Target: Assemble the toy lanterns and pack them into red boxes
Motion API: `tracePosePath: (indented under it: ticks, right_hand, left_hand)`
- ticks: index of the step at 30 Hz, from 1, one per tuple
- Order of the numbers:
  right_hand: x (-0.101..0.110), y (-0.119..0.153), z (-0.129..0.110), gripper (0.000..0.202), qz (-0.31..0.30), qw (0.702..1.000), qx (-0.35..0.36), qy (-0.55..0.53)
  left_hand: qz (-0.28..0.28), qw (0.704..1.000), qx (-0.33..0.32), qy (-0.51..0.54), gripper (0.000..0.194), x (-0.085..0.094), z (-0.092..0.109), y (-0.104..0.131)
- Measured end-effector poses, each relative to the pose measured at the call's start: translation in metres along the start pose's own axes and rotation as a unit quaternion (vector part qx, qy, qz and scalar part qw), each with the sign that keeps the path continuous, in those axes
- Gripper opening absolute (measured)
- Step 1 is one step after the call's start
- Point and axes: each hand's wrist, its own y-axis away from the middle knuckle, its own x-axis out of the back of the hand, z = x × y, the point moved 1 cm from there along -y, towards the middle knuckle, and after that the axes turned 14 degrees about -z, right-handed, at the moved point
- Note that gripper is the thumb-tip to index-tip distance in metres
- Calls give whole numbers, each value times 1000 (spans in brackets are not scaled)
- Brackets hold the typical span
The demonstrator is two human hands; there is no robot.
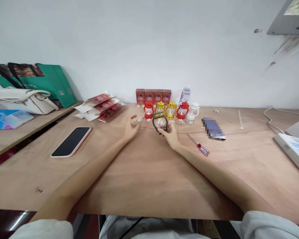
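Note:
My right hand (171,135) grips a small black and gold lantern (160,122) with a clear round body, tilted above the wooden table (139,179). To the left, my left hand (131,128) is held apart from it with thumb and fingers spread, nothing between them. Small metal pieces and white bits (139,119) lie just beyond the left fingertips. Behind the held lantern stand a red lantern (149,110), two gold lanterns (170,110), another red lantern (182,110) and a white lantern (194,109). A screwdriver (200,146) with a clear and red handle lies right of my right hand.
Red boxes (149,98) and a bottle (185,94) stand by the wall. Flattened cartons (102,105) and a phone (71,142) lie left; another phone (213,128) and a white device (295,149) lie right. A white handbag (32,101) and green bag (53,83) sit far left.

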Motion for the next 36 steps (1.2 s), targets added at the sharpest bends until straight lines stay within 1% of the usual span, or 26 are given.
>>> tracePosePath:
  ticks: [1, 3, 4, 6, 8, 10, 12, 15, 18, 22, 27, 32, 36]
  right_hand:
    - [0, -2, 2, 40, 7, 998, -23, -64]
    - [0, -5, 4, 38, 15, 984, -62, -165]
    - [1, -5, 4, 37, 17, 977, -76, -199]
    - [1, -6, 5, 38, 17, 968, -88, -235]
    - [0, -6, 5, 43, 8, 968, -84, -235]
    - [-1, -5, 5, 50, -6, 977, -68, -201]
    - [-3, -5, 5, 56, -21, 987, -52, -148]
    - [-4, -4, 6, 61, -42, 996, -36, -72]
    - [-6, -1, 5, 65, -63, 998, -12, -11]
    - [-8, 8, 0, 65, -75, 992, 34, 97]
    - [-15, 19, -12, 56, -79, 965, 69, 240]
    - [-17, 23, -14, 42, -106, 934, 120, 321]
    - [-15, 22, -10, 43, -101, 922, 127, 351]
  left_hand:
    - [23, 998, 55, 9, 41, 5, -10, -7]
    - [41, 993, 108, 8, 29, 14, -30, -22]
    - [39, 991, 128, 5, 28, 17, -38, -30]
    - [13, 989, 145, 0, 28, 20, -51, -43]
    - [-34, 990, 138, -6, 27, 20, -56, -53]
    - [-81, 990, 117, -17, 26, 17, -57, -58]
    - [-112, 989, 91, -34, 22, 16, -54, -59]
    - [-134, 988, 58, -59, 13, 14, -50, -59]
    - [-141, 987, 35, -75, 8, 11, -49, -59]
    - [-131, 987, 17, -88, 11, 5, -50, -58]
    - [-102, 990, 5, -101, 15, 9, -44, -53]
    - [-55, 992, -9, -112, 12, 17, -26, -41]
    - [-30, 993, -22, -115, 11, 17, -7, -20]
